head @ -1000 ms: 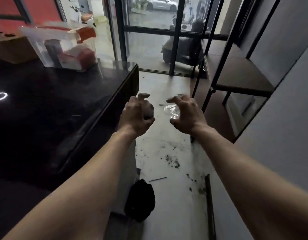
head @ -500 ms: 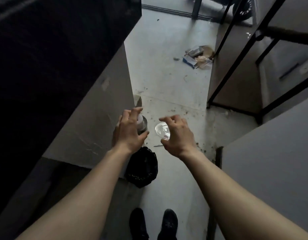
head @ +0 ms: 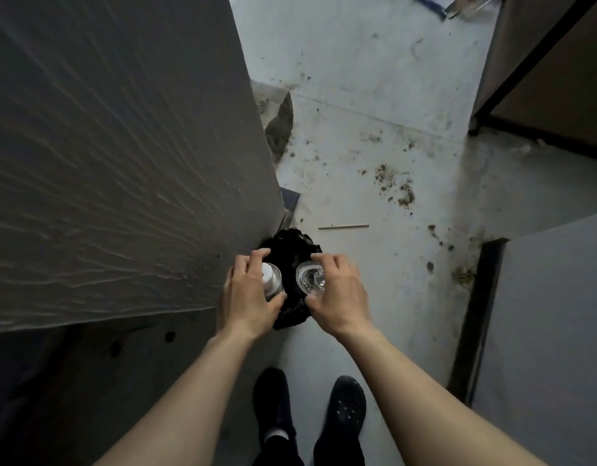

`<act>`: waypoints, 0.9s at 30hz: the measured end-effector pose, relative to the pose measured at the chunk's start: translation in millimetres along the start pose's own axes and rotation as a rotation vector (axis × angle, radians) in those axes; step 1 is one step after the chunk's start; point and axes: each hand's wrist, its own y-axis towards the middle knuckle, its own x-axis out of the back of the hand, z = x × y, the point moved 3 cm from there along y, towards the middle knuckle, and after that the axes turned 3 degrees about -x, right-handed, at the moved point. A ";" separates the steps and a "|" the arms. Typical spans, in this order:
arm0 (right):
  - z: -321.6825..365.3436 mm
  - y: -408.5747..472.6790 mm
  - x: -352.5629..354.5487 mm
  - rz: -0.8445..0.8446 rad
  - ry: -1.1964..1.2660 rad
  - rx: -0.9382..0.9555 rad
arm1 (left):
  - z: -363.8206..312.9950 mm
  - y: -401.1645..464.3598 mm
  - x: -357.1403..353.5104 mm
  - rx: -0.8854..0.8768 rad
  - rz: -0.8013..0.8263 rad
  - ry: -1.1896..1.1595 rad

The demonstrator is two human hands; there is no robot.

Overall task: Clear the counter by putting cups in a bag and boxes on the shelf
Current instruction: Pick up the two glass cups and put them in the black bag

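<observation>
A black plastic bag (head: pixel 288 250) lies crumpled on the floor against the foot of the counter's grey side panel (head: pixel 122 163). My left hand (head: pixel 248 297) grips a dark cup with a white lid (head: pixel 271 280), held just over the bag's left side. My right hand (head: pixel 337 294) grips a clear plastic cup (head: pixel 309 278) from above, right over the bag's middle. Both cups sit side by side, a small gap between them. The bag's opening is hidden under my hands.
My two black shoes (head: pixel 310 412) stand just behind the bag. The dirty pale floor (head: pixel 374 146) holds a thin stick (head: pixel 343 226) and dirt clumps. A dark shelf frame (head: pixel 539 79) stands at the upper right, a grey wall (head: pixel 552 331) at the right.
My view has tipped down from the counter to the floor. Both hands, each with its cup, have dropped to just above the black bag.
</observation>
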 end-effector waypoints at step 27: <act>45.3 -27.9 140.1 0.205 -0.220 -0.004 | -106.3 -4.9 112.8 -0.162 0.159 0.324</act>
